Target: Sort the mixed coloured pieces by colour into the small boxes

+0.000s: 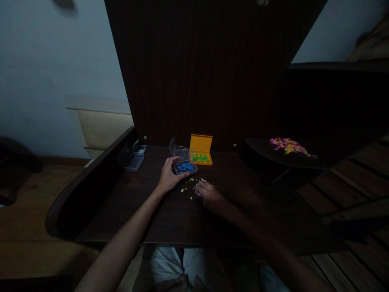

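My left hand (pixel 170 175) is closed around the near left corner of a clear plastic box (pixel 186 172), thumb along its front wall. Small blue pieces (pixel 185 166) lie inside the box, and its clear lid stands raised behind. Low on the tabletop, my right hand (pixel 209 194) has its fingers pinched together among scattered tiny white and yellow pieces (pixel 182 190). A speck of blue shows by its fingertips, but what they hold is too small to make out. Just behind the clear box, an orange box (pixel 201 142) stands with its lid up and green pieces (pixel 200 158) in it.
Another clear box (pixel 180 151) with a raised lid stands behind the blue pieces. Clear cases (pixel 134 162) lie at the left by the desk's raised side panel (pixel 91 184). A heap of pink, yellow and purple pieces (pixel 288 145) rests on a dark shelf (pixel 261 148) to the right.
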### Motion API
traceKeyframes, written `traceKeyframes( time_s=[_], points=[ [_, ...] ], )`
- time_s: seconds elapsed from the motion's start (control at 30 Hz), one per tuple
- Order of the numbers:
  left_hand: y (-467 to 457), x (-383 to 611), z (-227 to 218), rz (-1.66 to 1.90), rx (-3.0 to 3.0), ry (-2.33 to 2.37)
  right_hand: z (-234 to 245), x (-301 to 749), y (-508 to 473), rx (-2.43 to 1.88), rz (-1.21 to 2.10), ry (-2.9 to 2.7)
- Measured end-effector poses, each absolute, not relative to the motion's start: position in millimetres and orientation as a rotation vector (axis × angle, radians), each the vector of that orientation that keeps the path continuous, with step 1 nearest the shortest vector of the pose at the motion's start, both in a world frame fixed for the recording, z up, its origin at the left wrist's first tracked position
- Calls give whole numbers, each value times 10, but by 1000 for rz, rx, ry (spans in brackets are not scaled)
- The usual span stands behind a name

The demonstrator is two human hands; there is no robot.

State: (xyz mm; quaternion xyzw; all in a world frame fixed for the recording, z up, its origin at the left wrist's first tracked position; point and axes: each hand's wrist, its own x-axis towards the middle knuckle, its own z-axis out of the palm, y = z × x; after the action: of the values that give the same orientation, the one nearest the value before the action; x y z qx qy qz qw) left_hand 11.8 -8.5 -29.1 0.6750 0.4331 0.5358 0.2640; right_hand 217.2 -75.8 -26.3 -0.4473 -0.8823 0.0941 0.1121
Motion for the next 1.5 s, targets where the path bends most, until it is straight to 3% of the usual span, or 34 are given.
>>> traceKeyframes(
  time_s=[0.37, 0.77, 1.1, 1.5],
  points=[
    [-122, 123, -242, 1443, 1834, 1172, -346, 2186, -761, -1253, 262, -2500],
    [-140, 158, -289, 1404, 1916, 1125, 293, 2073, -227, -1164, 186, -2119],
    [-129, 160, -300, 1403, 1934, 1069, 125, 2049, -69, -1261, 168, -2263],
    [-132, 142, -255, 1429, 1928, 1150, 169, 2347, -439, -1034, 268, -2349]
  ],
)
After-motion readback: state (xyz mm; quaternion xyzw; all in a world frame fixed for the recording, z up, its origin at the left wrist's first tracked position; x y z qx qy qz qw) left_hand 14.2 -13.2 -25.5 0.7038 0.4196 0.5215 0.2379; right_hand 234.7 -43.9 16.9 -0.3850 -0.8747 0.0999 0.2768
